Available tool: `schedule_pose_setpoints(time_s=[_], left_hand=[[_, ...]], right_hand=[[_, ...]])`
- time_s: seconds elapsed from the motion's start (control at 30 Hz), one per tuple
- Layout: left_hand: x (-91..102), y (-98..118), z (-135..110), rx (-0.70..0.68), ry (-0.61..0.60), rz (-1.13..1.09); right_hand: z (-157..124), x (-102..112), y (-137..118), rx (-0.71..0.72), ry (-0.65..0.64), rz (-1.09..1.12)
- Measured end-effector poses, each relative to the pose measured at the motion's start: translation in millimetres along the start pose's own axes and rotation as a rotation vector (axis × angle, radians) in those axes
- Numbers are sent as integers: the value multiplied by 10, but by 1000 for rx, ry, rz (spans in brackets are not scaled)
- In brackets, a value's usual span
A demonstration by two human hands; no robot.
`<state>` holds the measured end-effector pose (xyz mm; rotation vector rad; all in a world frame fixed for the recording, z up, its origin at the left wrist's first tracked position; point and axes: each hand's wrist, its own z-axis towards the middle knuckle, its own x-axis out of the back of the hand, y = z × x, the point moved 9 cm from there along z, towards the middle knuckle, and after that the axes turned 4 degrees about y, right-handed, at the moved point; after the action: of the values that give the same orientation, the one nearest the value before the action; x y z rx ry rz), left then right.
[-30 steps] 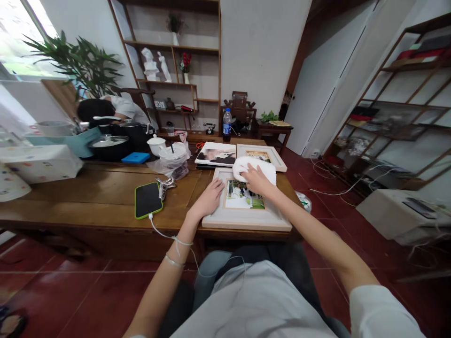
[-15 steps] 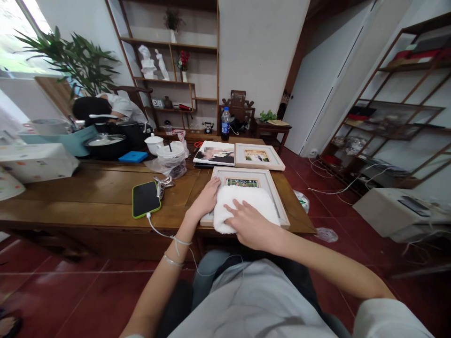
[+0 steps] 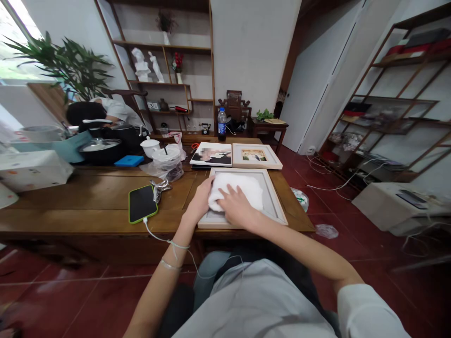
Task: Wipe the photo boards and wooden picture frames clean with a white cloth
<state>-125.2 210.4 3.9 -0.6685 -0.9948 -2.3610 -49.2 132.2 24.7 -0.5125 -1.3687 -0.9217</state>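
On the table [image 3: 88, 199] in front of me, the frame [image 3: 279, 202] lies flat at the near edge, and the white cloth [image 3: 253, 188], which half a second ago covered its near rim, has slid up over the middle, hiding the picture. The right hand [image 3: 237, 206] presses it with fingers spread; the left hand [image 3: 200, 201] stays at the frame's left side, though I can't tell whether its fingers grip.
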Motion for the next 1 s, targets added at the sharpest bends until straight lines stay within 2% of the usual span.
schedule_pose_setpoints(time_s=[0.1,0.23,0.37,0.53,0.63,0.73,0.83,0.93,1.0], left_hand=[[42,3,32,46,1,12],[31,129,18,7,-33,25],[2,170,-22,-5,-70,61],[-33,140,-25,-12,-102,59],[-48,162,-26,-16,-122,35],[-68,217,-44,-35,-139,-5],[-102,238,-70,-48,-159,-15],[-148,224,-89,-57,-195,18],[-178,228,-96,-73,-226,36]], right_hand=[[-93,53,-283,90,47,-4],[-261,93,-281,138,29,2],[-504,160,-4,113,-27,12],[-877,228,523,-54,-93,58],[-996,240,684,-105,-111,98],[-1002,215,611,-108,-88,116],[-942,177,396,-75,-31,156],[-814,213,228,13,19,275],[-666,291,262,49,22,388]])
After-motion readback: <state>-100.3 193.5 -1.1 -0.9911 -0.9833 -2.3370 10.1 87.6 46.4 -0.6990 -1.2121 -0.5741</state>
